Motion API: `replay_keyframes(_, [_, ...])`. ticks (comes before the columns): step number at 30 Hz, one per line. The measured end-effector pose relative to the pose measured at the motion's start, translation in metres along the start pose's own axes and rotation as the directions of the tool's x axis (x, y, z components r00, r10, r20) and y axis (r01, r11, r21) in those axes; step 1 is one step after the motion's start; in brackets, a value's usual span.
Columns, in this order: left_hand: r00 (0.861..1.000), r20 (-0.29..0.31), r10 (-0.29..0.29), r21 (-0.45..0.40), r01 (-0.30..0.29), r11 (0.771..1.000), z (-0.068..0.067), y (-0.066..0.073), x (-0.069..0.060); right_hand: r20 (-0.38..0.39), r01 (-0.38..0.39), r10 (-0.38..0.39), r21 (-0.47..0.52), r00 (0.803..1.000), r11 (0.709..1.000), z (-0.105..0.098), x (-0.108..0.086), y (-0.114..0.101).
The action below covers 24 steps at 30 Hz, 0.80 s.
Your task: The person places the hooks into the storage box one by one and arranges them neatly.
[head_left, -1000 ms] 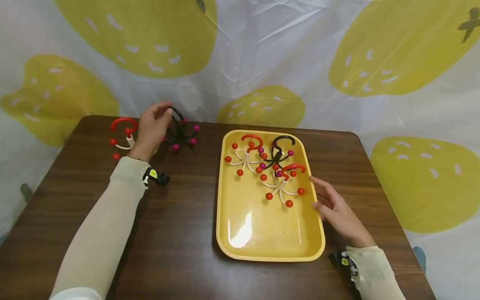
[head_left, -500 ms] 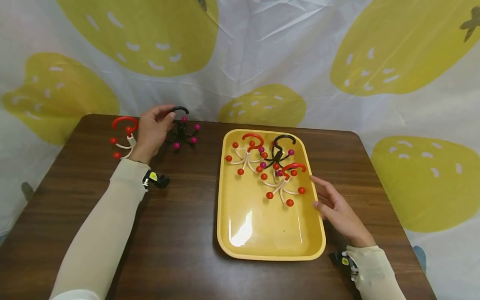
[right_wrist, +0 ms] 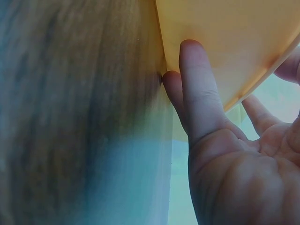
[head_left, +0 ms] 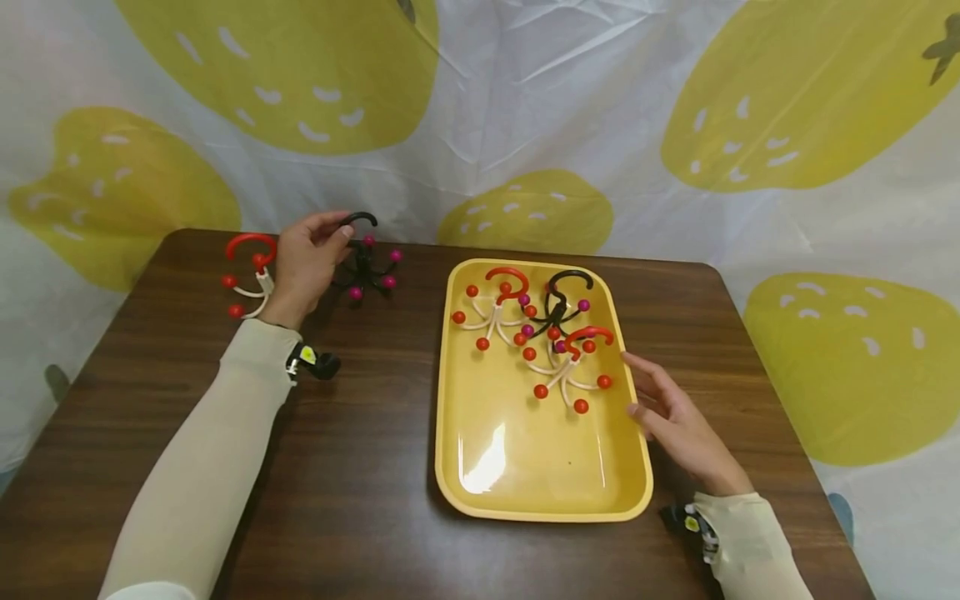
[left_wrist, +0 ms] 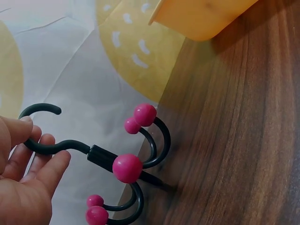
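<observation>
Near the table's back edge my left hand (head_left: 303, 262) pinches the curved top of a black multi-arm hook hanger (head_left: 363, 267) with pink ball tips. Thumb and fingers curl about the hook in the left wrist view, where the black hanger (left_wrist: 101, 157) tilts with its arms by the tabletop. Just left of that hand stands a cream hanger with a red hook (head_left: 251, 242), partly hidden by the hand. My right hand (head_left: 678, 425) rests at the right side of a yellow tray (head_left: 517, 475). In the right wrist view its fairly straight fingers (right_wrist: 199, 89) lie against the outer wall.
In the tray's far half lie a cream-and-red hanger (head_left: 495, 321), a black hanger (head_left: 557, 312) and another cream-and-red hanger (head_left: 566, 371), close together. Brown wooden tabletop (head_left: 360, 483) extends left of the tray. A lemon-print cloth (head_left: 495, 108) hangs behind the table.
The black hanger's hook has turned, its open end now pointing right. My left hand has barely moved. The right hand and tray stay in place.
</observation>
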<state>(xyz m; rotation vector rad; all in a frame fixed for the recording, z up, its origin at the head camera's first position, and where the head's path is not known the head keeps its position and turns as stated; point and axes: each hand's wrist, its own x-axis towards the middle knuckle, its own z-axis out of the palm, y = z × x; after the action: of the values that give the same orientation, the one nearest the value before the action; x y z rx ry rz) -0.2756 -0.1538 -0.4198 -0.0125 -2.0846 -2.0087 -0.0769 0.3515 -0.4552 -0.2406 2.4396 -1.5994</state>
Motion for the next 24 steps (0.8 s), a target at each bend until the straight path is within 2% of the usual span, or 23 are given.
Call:
replay_keyframes(18, [0.999,-0.012,0.037,0.033,-0.037,0.999,-0.002,0.019,-0.010,-0.001,-0.010,0.010,-0.012,1.000,1.000,-0.001,0.000,-0.002])
replay_keyframes(24, [0.998,-0.012,0.060,-0.006,-0.060,0.998,0.001,0.025,-0.015,0.001,-0.012,0.012,-0.007,1.000,1.000,-0.002,-0.001,-0.002])
